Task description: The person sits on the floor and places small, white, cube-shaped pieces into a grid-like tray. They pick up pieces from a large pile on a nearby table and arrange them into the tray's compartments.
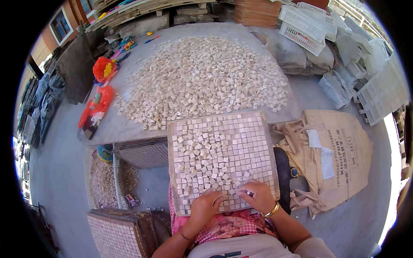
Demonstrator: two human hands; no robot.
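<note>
While right fingers [248, 185] pinch stone cubes [248, 193], left fingers [213, 196] curled – grip unclear, gridded tray [171, 150] beneath

A tan sack [360, 150] at the right is carrying dark print [343, 158], its lines running sideways and reading from bottom to top: two lines of Latin capitals, the second bolder and larger, then a row of Chinese characters. Farther right on the same sack, a short code [354, 149] of capitals and digits is standing apart from these lines. At the lower edge, a pale shirt [262, 247] is showing part of a dark graphic [232, 254], too cut off to read.
</note>
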